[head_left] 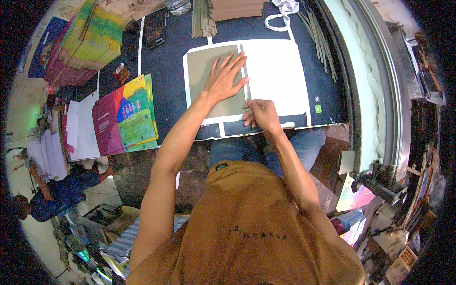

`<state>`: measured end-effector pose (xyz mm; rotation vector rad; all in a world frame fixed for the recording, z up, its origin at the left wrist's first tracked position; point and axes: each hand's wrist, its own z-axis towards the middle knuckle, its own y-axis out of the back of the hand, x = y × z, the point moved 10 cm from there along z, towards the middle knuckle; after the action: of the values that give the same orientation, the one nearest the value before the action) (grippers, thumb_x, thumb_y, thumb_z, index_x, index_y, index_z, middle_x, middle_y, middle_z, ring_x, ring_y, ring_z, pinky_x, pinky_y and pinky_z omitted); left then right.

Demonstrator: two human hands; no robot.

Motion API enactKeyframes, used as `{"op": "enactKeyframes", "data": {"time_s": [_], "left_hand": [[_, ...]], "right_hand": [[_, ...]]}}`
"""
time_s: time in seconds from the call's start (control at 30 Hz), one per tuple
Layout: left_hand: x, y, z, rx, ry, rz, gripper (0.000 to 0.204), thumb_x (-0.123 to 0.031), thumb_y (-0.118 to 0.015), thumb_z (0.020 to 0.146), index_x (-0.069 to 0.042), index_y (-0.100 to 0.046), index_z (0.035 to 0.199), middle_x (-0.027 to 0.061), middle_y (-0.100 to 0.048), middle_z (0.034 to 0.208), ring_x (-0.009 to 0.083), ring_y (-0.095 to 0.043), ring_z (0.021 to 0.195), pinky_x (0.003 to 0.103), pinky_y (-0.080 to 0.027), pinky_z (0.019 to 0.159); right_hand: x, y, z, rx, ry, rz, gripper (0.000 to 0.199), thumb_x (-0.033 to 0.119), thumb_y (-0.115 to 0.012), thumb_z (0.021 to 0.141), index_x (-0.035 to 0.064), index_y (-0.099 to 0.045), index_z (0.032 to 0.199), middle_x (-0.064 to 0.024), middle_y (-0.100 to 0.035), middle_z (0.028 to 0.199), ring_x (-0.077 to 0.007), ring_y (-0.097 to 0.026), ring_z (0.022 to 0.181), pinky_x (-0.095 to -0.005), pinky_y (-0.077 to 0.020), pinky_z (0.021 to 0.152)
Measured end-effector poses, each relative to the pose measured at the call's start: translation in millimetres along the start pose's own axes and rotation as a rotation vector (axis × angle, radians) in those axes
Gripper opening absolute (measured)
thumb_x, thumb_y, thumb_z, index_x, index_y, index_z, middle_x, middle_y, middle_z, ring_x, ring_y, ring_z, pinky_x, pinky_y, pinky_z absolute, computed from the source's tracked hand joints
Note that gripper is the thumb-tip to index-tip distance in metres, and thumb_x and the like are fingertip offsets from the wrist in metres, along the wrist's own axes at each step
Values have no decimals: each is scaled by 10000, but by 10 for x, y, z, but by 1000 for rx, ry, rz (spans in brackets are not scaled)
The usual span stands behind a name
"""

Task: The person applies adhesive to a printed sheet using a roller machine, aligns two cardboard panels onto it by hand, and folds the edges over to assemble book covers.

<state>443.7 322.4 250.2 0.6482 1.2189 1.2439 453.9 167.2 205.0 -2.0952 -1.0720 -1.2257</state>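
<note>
Left hand (225, 80) lying flat, fingers spread, over grey board (198, 76) on left half of white sheet (278, 76); right hand (261, 114) resting half-curled at lower end of narrow grey strip (244, 70) beside board, cannot tell whether pinching; sheet lying on dark table (164, 71)

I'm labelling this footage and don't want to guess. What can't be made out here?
All in the head view:
The part of the white sheet under the grey board: the board covers it.
The palm of the left hand: its back faces the camera.
Whether the right hand grips the narrow strip: its curled fingers hide any contact.
The rest of the clear container: the upper picture edge cuts it off.
</note>
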Motion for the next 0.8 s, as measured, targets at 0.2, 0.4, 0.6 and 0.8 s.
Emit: {"op": "enactKeyframes", "data": {"time_s": [0.2, 0.4, 0.6, 0.8], "left_hand": [[-27, -8, 24, 26, -26, 53, 718, -553, -589, 954, -82, -501, 1489, 61, -410, 1612, 314, -343, 1493, 606, -215, 1221], [-37, 7, 9, -16, -44, 71, 735, -569, -600, 939, -79, -508, 1480, 68, -440, 1586, 305, -362, 1478, 594, -225, 1220], [-58, 4, 26, 11, -44, 90, 743, -562, -605, 939, -75, -494, 1489, 73, -428, 1595, 301, -350, 1490, 589, -224, 1219], [1, -25, -18, 4, -39, 100, 737, -541, -628, 932, -96, -472, 1498, 73, -412, 1606, 337, -355, 1484, 606, -263, 1191]], "right_hand": [[6, 16, 33, -33, 1, -18, 368, 208, -480, 1060, -96, -683, 1011, -153, -733, 738, -181, -702, 554, -303, -538, 467], [-81, 19, -12, -40, -18, -10, 355, 172, -465, 1051, -106, -685, 1026, -159, -741, 756, -180, -703, 555, -310, -544, 471], [-110, 56, -171, -61, -45, -55, 330, 178, -505, 1032, -79, -706, 986, -144, -749, 763, -172, -706, 558, -301, -545, 478], [3, 197, -695, -145, 192, -462, 248, 230, -672, 979, -4, -739, 930, -183, -730, 751, -256, -711, 593, -381, -532, 556]]}}
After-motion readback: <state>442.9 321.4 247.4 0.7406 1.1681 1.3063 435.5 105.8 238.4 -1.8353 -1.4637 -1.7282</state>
